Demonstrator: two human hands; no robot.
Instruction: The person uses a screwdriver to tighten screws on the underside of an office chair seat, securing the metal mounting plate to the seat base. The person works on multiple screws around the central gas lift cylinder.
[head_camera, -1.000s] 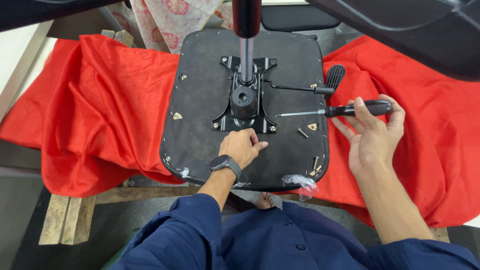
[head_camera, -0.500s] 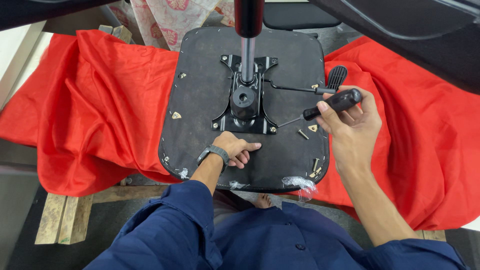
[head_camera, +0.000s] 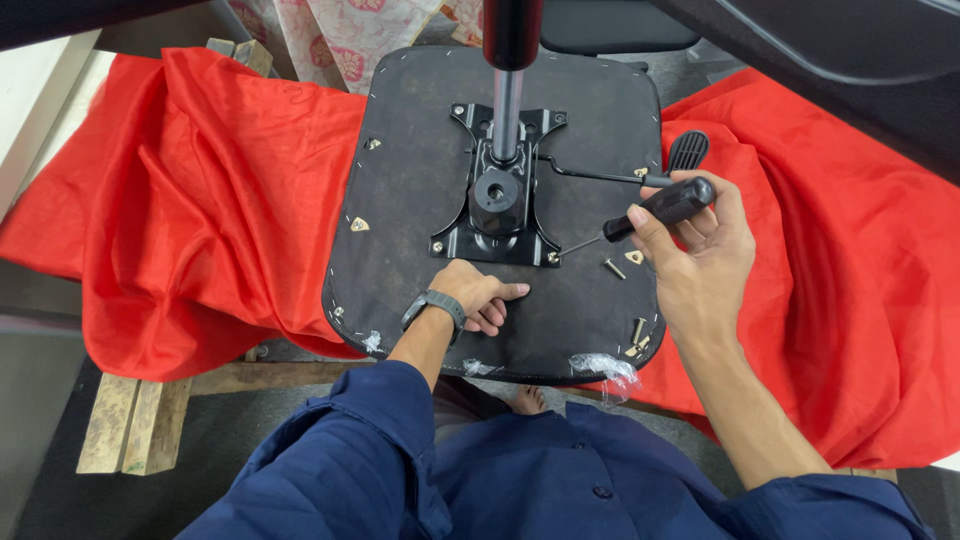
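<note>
An upturned black chair seat (head_camera: 420, 210) lies on a red cloth (head_camera: 200, 200). A black metal mounting plate (head_camera: 497, 200) is fixed at its middle, with a chrome gas cylinder (head_camera: 507, 100) rising from it. My right hand (head_camera: 695, 250) grips a black-handled screwdriver (head_camera: 665, 207); its tip touches the plate's near right corner (head_camera: 552, 256). My left hand (head_camera: 480, 295), with a dark watch on the wrist, rests curled on the seat just below the plate. A loose screw (head_camera: 614, 268) lies beside the screwdriver shaft.
A black lever with a paddle handle (head_camera: 686, 150) sticks out right of the plate. More loose screws (head_camera: 636, 335) and torn plastic (head_camera: 600, 367) sit at the seat's near right corner. Wooden planks (head_camera: 130, 420) lie under the cloth. Patterned fabric (head_camera: 350, 35) hangs behind.
My right hand has taken up the screwdriver, swung it leftward and set its tip on the plate's corner. My left hand has slid a little toward me on the seat.
</note>
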